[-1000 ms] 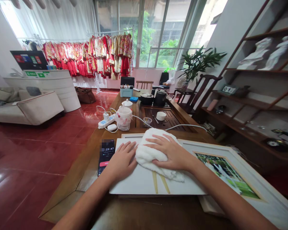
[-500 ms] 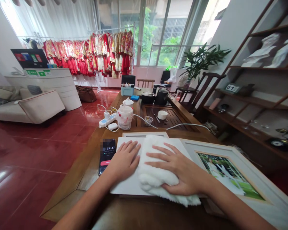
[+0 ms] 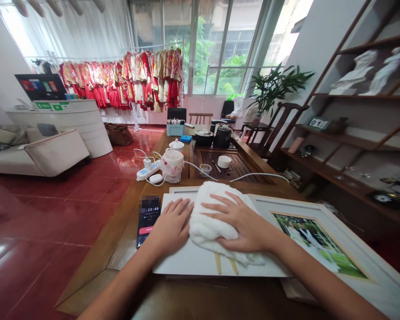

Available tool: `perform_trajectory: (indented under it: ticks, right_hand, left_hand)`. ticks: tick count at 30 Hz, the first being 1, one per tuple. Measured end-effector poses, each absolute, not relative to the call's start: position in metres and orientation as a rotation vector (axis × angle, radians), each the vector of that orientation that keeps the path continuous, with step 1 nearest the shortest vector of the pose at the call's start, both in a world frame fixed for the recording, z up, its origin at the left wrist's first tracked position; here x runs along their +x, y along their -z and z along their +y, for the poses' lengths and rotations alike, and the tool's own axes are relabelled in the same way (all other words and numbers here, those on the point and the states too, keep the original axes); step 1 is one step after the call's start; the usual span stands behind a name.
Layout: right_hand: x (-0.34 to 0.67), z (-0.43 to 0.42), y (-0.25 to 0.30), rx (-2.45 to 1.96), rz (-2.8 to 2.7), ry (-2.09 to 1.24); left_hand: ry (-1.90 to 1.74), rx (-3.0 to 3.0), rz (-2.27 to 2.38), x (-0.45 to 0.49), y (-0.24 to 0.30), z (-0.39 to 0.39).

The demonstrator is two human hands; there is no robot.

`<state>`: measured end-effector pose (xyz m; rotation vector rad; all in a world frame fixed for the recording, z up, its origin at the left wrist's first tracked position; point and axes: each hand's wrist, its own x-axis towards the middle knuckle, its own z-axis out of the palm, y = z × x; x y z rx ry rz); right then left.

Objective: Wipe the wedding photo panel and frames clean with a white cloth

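My right hand lies with fingers spread on a bunched white towel, palm pressing it down. The towel rests on a white board, or the back of a panel, on the wooden table. Two yellowish strips show on the board just below the towel. My left hand is flat on the board's left part, fingers stretched out, holding nothing. A phone showing a running timer lies left of that hand. To the right, a white-framed wedding photo lies partly under my right forearm.
Beyond the board are a plastic-wrapped cup, a power strip with cables, a tea tray with a white bowl, and a black pot. A wooden shelf stands right, a sofa left.
My right hand and the towel have moved up and slightly left on the board, uncovering the two yellowish strips. The left hand keeps its place on the board.
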<state>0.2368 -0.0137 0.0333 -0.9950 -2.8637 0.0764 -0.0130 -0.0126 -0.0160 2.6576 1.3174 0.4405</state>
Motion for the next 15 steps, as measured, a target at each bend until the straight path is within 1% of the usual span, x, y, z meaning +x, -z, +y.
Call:
perform_trajectory:
  ticks: [7, 15]
  right_hand:
    - [0.244, -0.053, -0.03, -0.978, -2.932, -0.168]
    - [0.248, -0.017, -0.027, -1.053, -2.834, -0.115]
  left_hand:
    - [-0.468, 2.649, 1.339, -0.013, 0.018, -0.012]
    - [-0.458, 2.656, 1.305, -0.015, 0.02, -0.009]
